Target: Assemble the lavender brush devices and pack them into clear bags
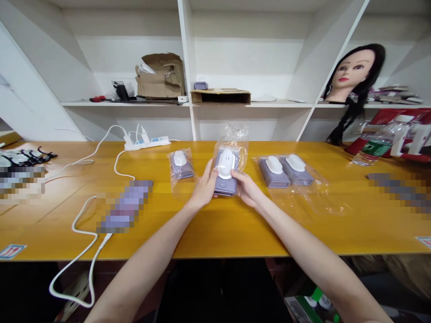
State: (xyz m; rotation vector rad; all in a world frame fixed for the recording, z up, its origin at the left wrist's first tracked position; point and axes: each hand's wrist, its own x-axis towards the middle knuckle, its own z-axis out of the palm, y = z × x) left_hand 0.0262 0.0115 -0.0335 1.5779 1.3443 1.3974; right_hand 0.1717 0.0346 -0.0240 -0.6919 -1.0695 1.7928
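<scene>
A purple-grey box-shaped device with a white oval piece on its face is between my two hands, just above the table. My left hand grips its left side, and my right hand holds the right side, thumb by the oval piece. A clear plastic bag sticks up at the device's far end; how far it wraps round it I cannot tell. To the left lies a similar bagged device. Two more, a nearer one and its neighbour, lie side by side on the right with clear plastic.
On the wooden table a phone with a white cable lies left, near a white power strip. A water bottle stands right. Shelves behind hold a torn carton, a flat box and a mannequin head.
</scene>
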